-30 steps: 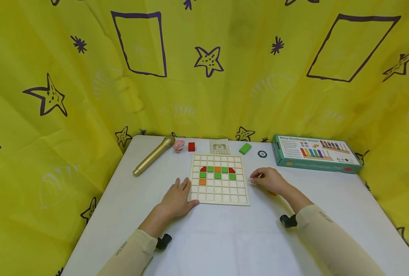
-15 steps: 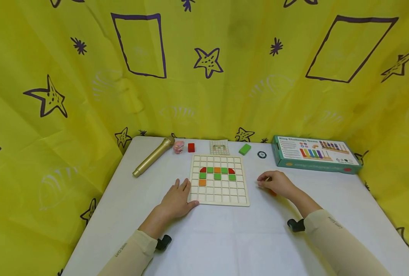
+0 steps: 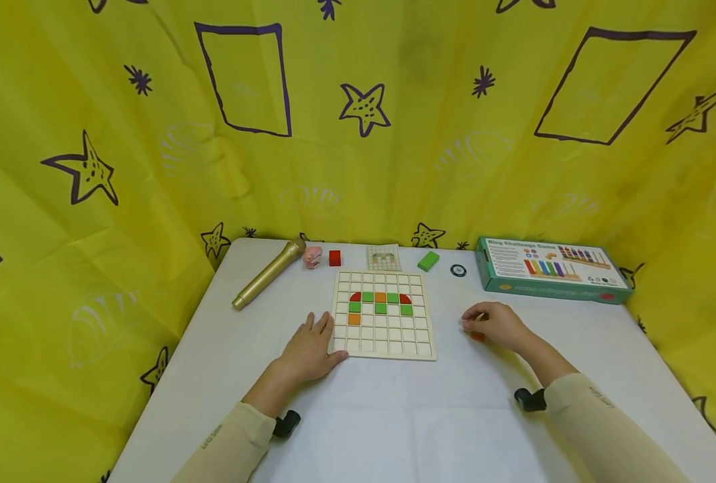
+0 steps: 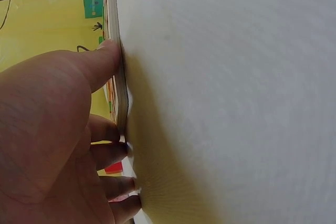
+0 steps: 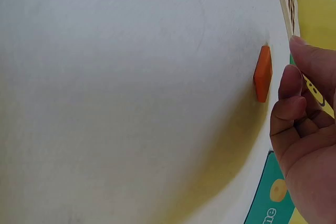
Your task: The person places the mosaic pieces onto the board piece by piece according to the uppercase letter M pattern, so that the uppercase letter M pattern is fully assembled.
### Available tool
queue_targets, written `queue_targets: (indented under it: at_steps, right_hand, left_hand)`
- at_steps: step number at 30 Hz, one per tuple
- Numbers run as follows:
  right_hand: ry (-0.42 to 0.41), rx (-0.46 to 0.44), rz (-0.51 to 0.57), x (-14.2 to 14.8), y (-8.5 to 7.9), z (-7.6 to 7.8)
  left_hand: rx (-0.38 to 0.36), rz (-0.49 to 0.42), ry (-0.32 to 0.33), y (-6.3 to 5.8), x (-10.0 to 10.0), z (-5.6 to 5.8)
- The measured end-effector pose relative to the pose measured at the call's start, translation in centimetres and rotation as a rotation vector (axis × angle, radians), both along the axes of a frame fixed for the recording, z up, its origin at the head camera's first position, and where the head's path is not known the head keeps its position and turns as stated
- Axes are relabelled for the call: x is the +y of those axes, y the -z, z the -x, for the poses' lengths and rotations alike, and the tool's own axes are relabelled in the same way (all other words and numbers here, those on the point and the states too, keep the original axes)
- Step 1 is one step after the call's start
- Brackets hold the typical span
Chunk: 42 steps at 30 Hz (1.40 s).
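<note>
My left hand (image 3: 309,349) rests flat on the table with its fingers spread, thumb and fingers touching the left side and lower left corner of the wooden grid board (image 3: 388,345). In the left wrist view the thumb lies against the board's edge (image 4: 116,14). Red, green and orange pieces sit in several of the board's squares. To the right of the board my right hand (image 3: 499,325) hovers low over an orange block (image 3: 478,337), its fingers loosely bent and holding nothing. The right wrist view shows that orange block (image 5: 263,74) lying on the table, apart from the fingertips.
Behind the board lie a pattern card (image 3: 384,257), a red block (image 3: 335,258), a green block (image 3: 428,261), a small pink object (image 3: 312,257) and a round black-and-white disc (image 3: 457,270). A gold microphone (image 3: 268,276) lies at left, a Ring Challenge Game box (image 3: 553,270) at right.
My right hand has moved right, away from the board's edge, to over the orange block. My left hand and the pieces on the board have stayed put.
</note>
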State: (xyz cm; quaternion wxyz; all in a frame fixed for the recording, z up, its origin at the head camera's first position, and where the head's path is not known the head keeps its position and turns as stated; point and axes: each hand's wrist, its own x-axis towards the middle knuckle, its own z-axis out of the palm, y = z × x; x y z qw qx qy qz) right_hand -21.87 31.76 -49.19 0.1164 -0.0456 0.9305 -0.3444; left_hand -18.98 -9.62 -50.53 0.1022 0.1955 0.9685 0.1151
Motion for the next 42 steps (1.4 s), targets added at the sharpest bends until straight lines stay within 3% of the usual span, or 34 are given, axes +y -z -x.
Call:
queue_targets:
  at_steps: [7, 19, 42]
  right_hand:
    - [-0.024, 0.034, -0.007, 0.8, 0.3, -0.5]
    - [0.001, -0.026, 0.015, 1.7, 0.5, -1.1]
    - [-0.088, -0.095, 0.010, 1.4, -0.5, -0.9]
  left_hand:
    - [0.003, -0.007, 0.000, 0.0, 0.0, 0.0]
    - [0.013, -0.002, 0.000, 0.0, 0.0, 0.1]
    - [0.032, 0.001, 0.018, 0.1, -0.1, 0.0]
